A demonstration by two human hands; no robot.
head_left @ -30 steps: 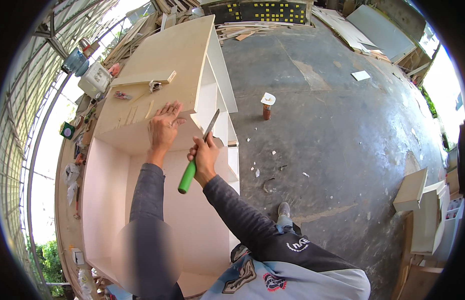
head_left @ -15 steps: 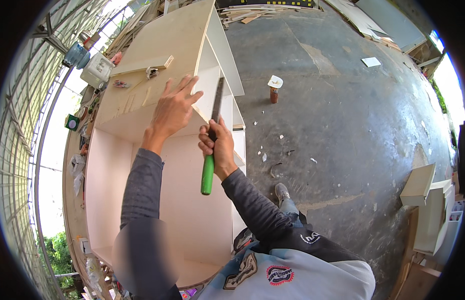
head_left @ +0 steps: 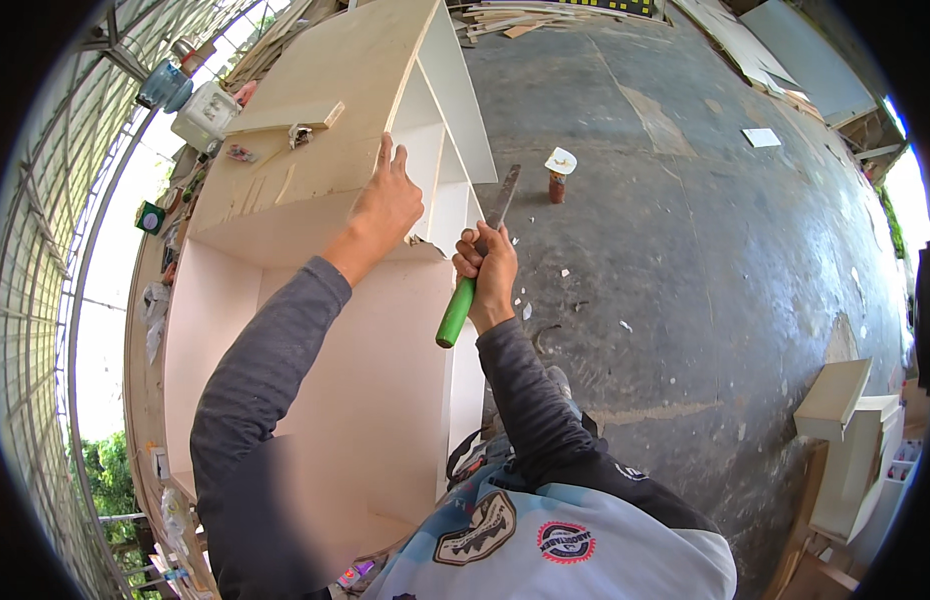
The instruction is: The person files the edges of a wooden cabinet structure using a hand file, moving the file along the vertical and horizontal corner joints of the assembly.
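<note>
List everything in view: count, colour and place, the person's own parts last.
Green-handled tool: one, dark blade, in the right grip
Cabinet: one, pale wood, whitish inside, centre-left
Wooden strip: one, pale, on the cabinet's upper panel
Floor: one, grey, right half
Container: one, reddish-brown, white-topped, floor right of the tool
Sheet: one, white, floor, upper right
Scraps: several, pale, floor beside the cabinet
Loose boards: many, pale, top edge
Box-like pieces: at least two, off-white, right edge
Bottle: one, blue, upper left
Sleeves: two, dark grey, lower centre
Shirt: one, light blue-grey, bottom
Left grip: one, bare, fingertips at the cabinet edge, contact unclear
Right grip: one, bare, closed on the tool
</note>
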